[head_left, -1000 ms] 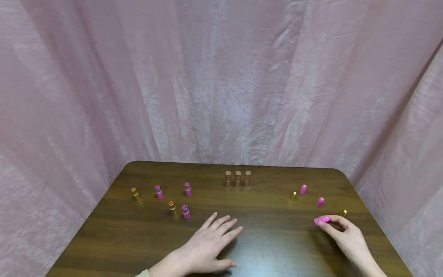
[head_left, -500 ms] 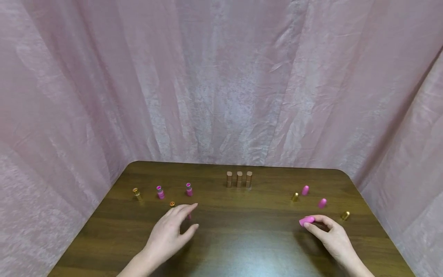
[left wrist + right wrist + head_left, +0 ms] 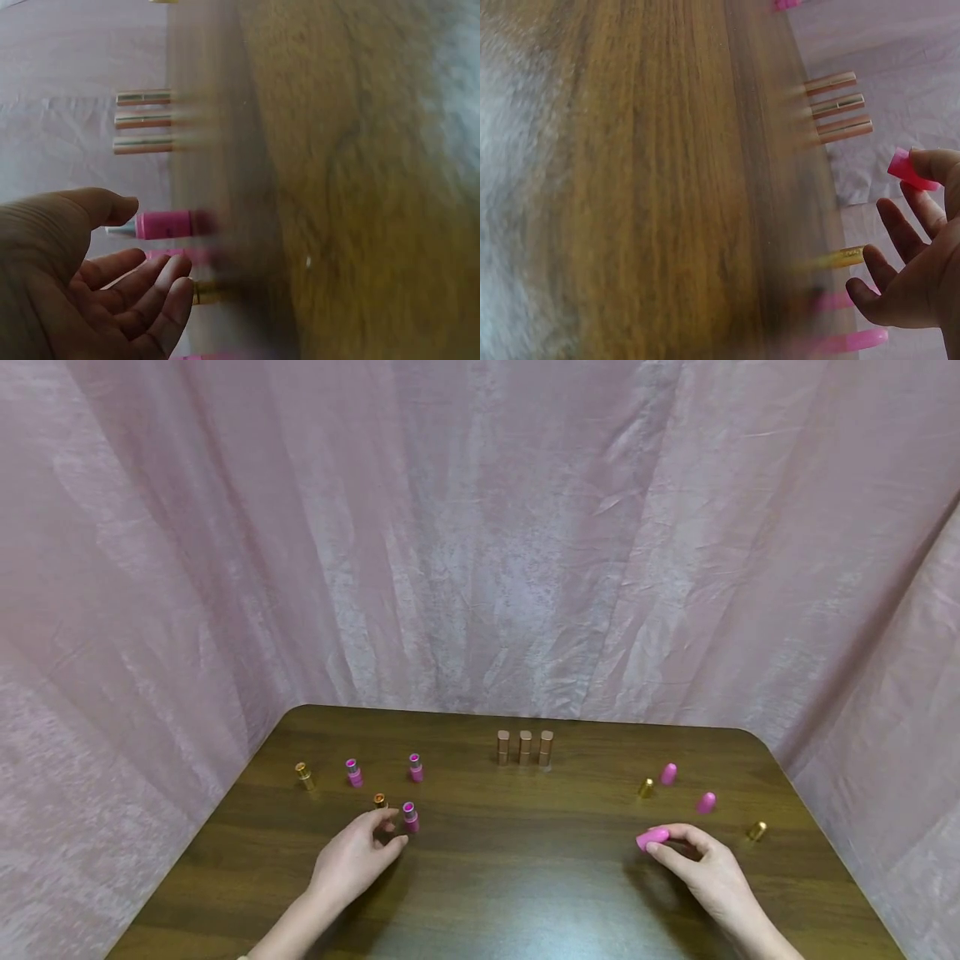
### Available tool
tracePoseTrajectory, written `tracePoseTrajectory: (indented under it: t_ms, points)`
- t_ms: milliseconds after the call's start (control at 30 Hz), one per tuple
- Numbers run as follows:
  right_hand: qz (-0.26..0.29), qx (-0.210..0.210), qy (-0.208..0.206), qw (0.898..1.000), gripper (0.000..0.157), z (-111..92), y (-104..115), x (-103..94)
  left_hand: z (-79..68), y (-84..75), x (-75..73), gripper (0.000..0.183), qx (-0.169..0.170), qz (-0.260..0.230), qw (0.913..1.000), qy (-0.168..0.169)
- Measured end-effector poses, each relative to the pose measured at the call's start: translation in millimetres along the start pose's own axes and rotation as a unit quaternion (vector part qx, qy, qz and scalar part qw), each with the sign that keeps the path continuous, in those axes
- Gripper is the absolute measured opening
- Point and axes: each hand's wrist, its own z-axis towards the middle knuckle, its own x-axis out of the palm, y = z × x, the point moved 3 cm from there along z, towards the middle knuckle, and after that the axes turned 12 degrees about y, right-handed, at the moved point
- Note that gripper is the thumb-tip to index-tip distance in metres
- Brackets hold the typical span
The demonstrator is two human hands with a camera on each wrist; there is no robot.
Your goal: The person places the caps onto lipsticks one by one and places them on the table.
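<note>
In the head view, my right hand (image 3: 711,875) pinches a pink rounded lipstick cap (image 3: 652,837) between thumb and fingertips, tilted above the table. My left hand (image 3: 351,858) is beside a pink lipstick tube (image 3: 410,818) with a silver collar, which stands upright. Its thumb and fingers are spread apart near this tube; the left wrist view shows the pink tube (image 3: 165,224) just past the thumb, contact unclear. A gold lipstick tube (image 3: 380,802) is partly hidden behind the left fingers. In the right wrist view, the cap (image 3: 911,169) sits between thumb and index finger.
Two more pink tubes (image 3: 354,773) and a gold tube (image 3: 303,776) stand at the left. Three copper lipsticks (image 3: 525,748) form a row at the back. Two pink caps (image 3: 707,802) and two gold caps (image 3: 757,832) stand at the right of the wooden table (image 3: 517,877).
My left hand has moved left from the table's middle to the near pink tube, its fingers bending. My right hand has carried the pink cap left, away from the gold cap.
</note>
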Motion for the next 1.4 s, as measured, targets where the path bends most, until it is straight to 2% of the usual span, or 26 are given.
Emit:
tracePoseTrajectory:
  t_ms: [200,433,633,733,833,1133,1400]
  points:
    - [-0.001,-0.003,0.001,1.0,0.028,-1.0,-0.8,-0.3,7.7,-2.5,7.8,0.04,0.009,-0.001,1.0,-0.001]
    - [0.006,-0.001,0.004,1.0,0.03,-1.9,-2.3,-0.7,16.4,-9.2,15.4,0.026,0.03,-0.008,0.9995,-0.007]
    - [0.005,0.002,0.004,1.0,0.03,-1.3,-2.7,1.4,25.2,-12.1,21.3,0.021,0.045,-0.009,0.9989,-0.01]
    - [0.007,-0.001,0.007,1.0,0.029,-0.2,-2.3,3.4,26.3,-13.3,22.8,0.019,0.046,-0.016,0.9988,-0.006]
    - [0.006,-0.004,0.006,1.0,0.028,0.9,-1.9,4.7,23.8,-17.7,23.0,0.02,0.06,-0.025,0.9979,-0.004]
    - [0.044,-0.026,0.022,0.998,0.027,6.9,9.4,14.8,11.8,-55.2,19.6,0.027,0.16,-0.002,0.9861,-0.044]
    - [0.142,-0.052,0.018,0.988,0.03,18.3,27.1,40.1,9.9,-89.1,21.0,0.022,0.262,0.07,0.9601,-0.067]
